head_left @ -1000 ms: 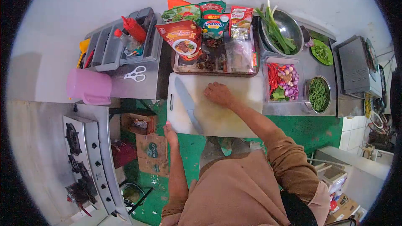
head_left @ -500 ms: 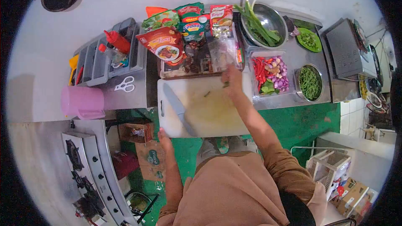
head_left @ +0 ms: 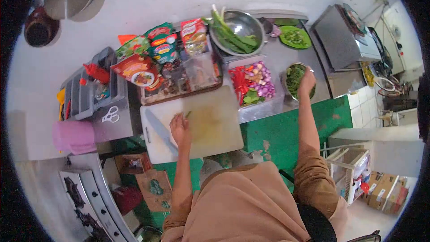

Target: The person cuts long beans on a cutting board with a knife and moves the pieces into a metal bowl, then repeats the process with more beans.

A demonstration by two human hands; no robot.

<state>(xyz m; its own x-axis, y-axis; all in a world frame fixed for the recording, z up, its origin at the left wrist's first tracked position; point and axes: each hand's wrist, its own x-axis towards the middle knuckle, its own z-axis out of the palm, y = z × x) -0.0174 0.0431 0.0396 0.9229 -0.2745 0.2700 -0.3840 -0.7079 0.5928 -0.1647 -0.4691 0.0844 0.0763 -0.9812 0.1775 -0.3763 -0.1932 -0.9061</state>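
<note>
My left hand is over the white cutting board, fingers bent and somewhat apart. Its fingertips are beside a small green scrap, and I see nothing held in it. A large knife lies on the board, partly behind that hand. At the right, my right hand is at the right side of a steel bowl of chopped green beans. Its fingers look bunched over the beans and rim. Whatever they grip is hidden.
A clear tub holds chillies and shallots. Behind it is a steel bowl with leeks, near a green plate. Seasoning packets lie on a tray. Scissors, a pink jug and a stove are at left.
My right hand has gone from above the board to the bean bowl. My left hand has left the board's near edge and is beside the green scrap. The view has shifted right.
</note>
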